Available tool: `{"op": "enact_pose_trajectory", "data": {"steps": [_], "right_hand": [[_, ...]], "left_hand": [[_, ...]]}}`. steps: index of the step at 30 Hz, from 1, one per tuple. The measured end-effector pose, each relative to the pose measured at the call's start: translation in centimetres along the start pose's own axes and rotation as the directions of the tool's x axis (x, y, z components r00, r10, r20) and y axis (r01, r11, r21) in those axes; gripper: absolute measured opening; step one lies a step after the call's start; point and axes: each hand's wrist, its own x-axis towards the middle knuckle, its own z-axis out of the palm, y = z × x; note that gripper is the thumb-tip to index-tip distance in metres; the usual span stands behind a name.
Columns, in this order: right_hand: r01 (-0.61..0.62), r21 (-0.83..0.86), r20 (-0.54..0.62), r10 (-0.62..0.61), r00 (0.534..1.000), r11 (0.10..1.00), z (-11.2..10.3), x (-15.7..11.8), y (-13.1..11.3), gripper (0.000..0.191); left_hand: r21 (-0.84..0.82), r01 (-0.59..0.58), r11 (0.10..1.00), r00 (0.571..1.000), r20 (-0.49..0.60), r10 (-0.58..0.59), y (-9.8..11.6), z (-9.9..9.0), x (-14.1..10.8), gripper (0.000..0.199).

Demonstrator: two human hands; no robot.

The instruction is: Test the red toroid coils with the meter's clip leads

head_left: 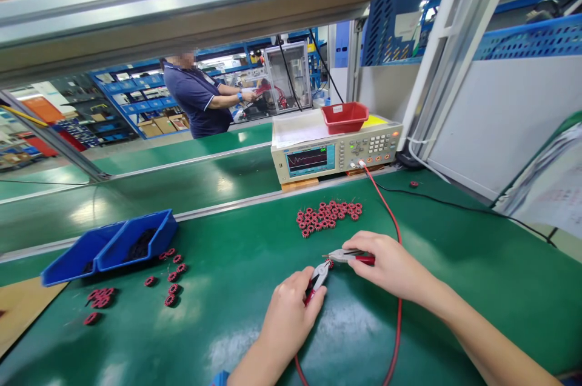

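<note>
Gripping pliers point(321, 275) in the left hand point(285, 314), fingers curled round the handles, and a second pair point(340, 256) in the right hand point(388, 263), fingers likewise closed. Bringing tips to one ring point(331, 263); leaving a pile point(326, 217) beyond, scattered rings point(173, 276) near the trays point(164, 239), not revealing which are finished.

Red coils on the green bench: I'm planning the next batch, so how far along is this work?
Possibly done: the big cluster near the tester, whose screen reads OK. In hand: one coil, at the tips of the pliers held by the left hand and right hand. Possibly left: the scattered coils near the blue bins. Nothing marks either group, so they could be reversed.
</note>
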Motion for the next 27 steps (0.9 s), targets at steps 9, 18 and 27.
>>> {"op": "enact_pose_trajectory", "data": {"steps": [9, 18, 27], "right_hand": [[0.001, 0.023, -0.013, -0.001, 1.000, 1.000, 0.2, 0.0, 0.1, 0.020], [-0.026, 0.137, -0.074, 0.037, 0.997, 0.990, -1.3, -0.3, 1.6, 0.023], [-0.008, 0.029, 0.175, 0.002, 0.985, 1.000, 0.2, -0.8, 1.5, 0.019]], "left_hand": [[-0.015, 0.007, 1.000, 1.000, -0.006, -0.007, 0.1, 0.0, 0.0, 0.020], [-0.038, 0.027, 0.999, 1.000, -0.006, -0.027, 0.1, -0.2, 0.1, 0.021], [-0.083, 0.079, 0.993, 0.997, 0.030, -0.076, 0.3, -0.5, 0.2, 0.018]]}}
